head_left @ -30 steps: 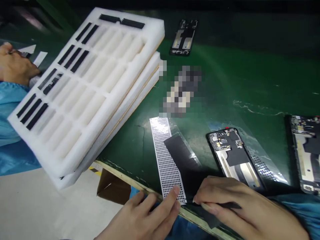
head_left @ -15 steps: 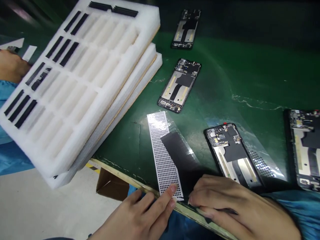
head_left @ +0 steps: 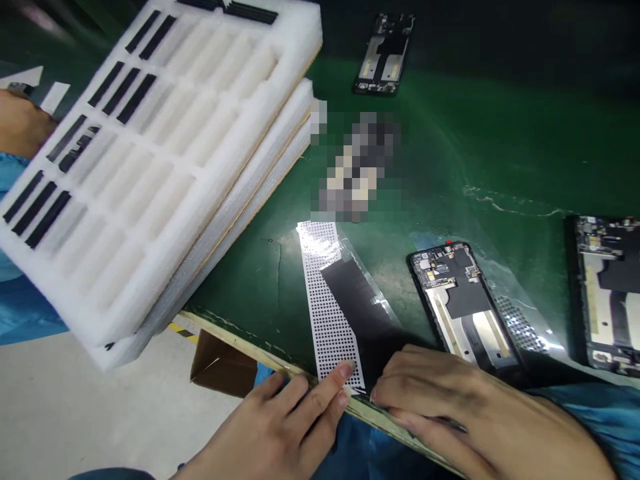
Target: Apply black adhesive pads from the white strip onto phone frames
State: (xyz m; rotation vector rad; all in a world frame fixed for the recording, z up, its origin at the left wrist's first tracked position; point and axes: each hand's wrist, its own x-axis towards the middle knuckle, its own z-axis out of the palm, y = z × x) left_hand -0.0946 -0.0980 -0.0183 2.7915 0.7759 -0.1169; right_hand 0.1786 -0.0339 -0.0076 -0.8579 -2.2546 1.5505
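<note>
Sheet (head_left: 327,320), dotted, left hand (head_left: 293,417) touching its end, right hand (head_left: 440,400) beside, each grip unclear

Green bench (head_left: 520,157) under phones (head_left: 467,300), dotted sheet (head_left: 327,313), foam trays (head_left: 167,157)

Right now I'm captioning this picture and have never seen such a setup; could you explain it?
There's no machine: these are a person's bare hands, seen by a camera worn on their head. The left hand rests a fingertip on a dotted white sheet. The right hand is beside a black sheet; what it may grip is mostly hidden. Opened phones lie on the green table, with stacked foam trays at left. Another person's hand shows beyond them.
</note>
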